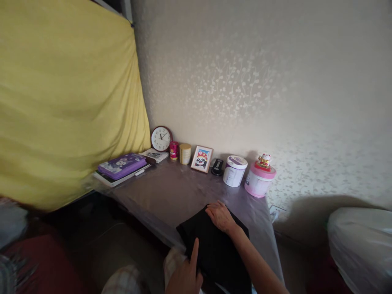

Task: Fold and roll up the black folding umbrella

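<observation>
I'm seeing the black fabric (222,259) lying on the table (174,185), lower centre of frame. My right hand (219,216) is resting on its upper edge; left hand (185,275) is extending its index finger. Can't tell either grip.

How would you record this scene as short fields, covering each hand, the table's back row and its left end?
Left hand: index finger extended over black fabric; contact unclear
Right hand: resting on the black fabric
Back row, left to right: clock, red tin, yellow-lidded jar, framed panda picture, black object, white tub, pink tub
On pink tub: cat figurine
Left end: purple case
</observation>
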### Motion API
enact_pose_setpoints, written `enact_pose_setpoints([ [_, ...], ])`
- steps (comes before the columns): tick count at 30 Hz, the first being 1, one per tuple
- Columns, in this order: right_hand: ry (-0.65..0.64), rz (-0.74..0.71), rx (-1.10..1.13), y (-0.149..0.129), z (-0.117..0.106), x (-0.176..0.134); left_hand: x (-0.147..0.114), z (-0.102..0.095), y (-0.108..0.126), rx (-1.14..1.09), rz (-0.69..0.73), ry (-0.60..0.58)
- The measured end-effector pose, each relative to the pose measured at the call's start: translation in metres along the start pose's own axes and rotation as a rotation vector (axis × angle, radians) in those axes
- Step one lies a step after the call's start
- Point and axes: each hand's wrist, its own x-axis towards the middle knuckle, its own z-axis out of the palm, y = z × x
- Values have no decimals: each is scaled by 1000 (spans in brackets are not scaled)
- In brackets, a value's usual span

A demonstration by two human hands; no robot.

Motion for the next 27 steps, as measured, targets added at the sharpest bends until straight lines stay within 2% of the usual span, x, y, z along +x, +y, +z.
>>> enact_pose_setpoints([
  [3,86,121,-30,21,-10,0,1,2,0,7,-5,-2],
  [5,144,142,-12,32,-21,-12,0,4,-1,0,7,20],
  [9,350,146,88,50,-44,-58,-4,8,-5,-27,59,92],
  [11,381,181,114,52,-53,-85,-5,9,-6,-29,64,84],
  [15,318,199,123,41,-60,-131,-5,10,-6,50,59,119],
  [18,242,163,132,24,-58,-151,-6,9,-5,47,66,125],
  [23,107,63,158,1,-50,-164,-7,8,-5,29,70,139],
  [27,80,17,154,-8,-46,-165,-7,7,-4,2,65,115],
])
